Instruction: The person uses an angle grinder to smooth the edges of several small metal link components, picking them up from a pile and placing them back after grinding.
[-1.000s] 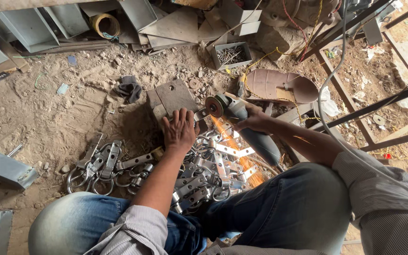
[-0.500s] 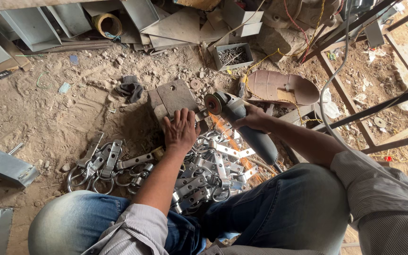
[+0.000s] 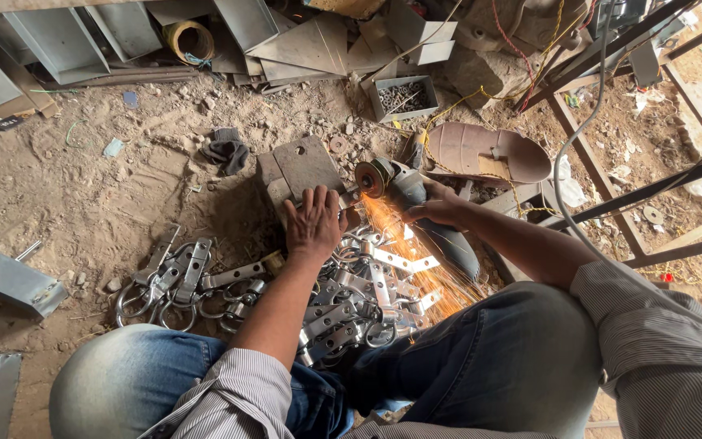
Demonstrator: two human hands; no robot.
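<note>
My left hand (image 3: 314, 221) presses flat on a small metal piece at the near edge of a square steel plate (image 3: 306, 165) lying on the dirt. My right hand (image 3: 436, 209) grips the grey body of an angle grinder (image 3: 416, 203). Its orange disc (image 3: 370, 178) touches the piece beside my left fingers, and orange sparks (image 3: 416, 256) spray toward my knees. A pile of metal hasps with rings (image 3: 359, 297) lies between my legs.
More ringed hasps (image 3: 180, 280) lie to the left. A small box of nails (image 3: 404, 97), a rusty curved pan (image 3: 485, 150), sheet-metal offcuts (image 3: 10, 276), a dark rag (image 3: 227, 150) and a welded bar frame (image 3: 635, 191) surround me. A grey cable (image 3: 566, 195) runs right.
The grinder disc has come onto the piece under my left hand and a strong spray of sparks has appeared. Both hands stay in nearly the same place.
</note>
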